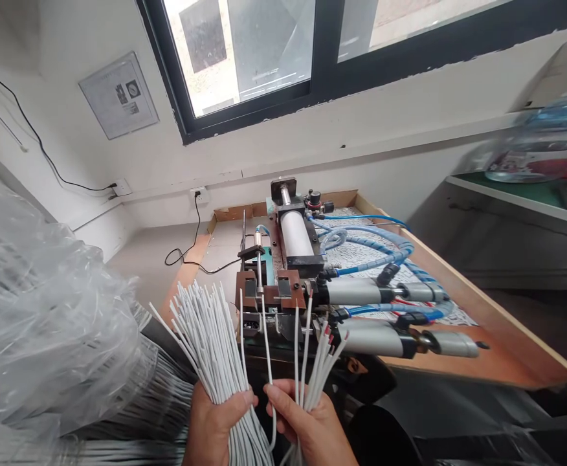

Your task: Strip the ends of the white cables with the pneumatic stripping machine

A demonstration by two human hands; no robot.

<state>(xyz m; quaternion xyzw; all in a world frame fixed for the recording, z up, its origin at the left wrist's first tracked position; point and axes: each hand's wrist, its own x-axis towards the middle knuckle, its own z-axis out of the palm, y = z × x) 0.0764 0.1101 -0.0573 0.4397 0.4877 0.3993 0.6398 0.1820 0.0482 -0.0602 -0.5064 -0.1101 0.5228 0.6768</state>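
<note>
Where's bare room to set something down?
Bare: the grey tabletop between the clear plastic sheeting and the black cable; the right front corner of the brown wooden tray. Crowded: around the silver cylinders, blue hoses and held white wires.

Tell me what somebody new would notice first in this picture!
Probably the big bundle of white cables, fanned out in the left hand at the bottom. The right hand, beside it, holds a smaller bunch with red showing at some tips. Just beyond both hands sits a machine with fat silver cylinders and looping blue hoses.
</note>
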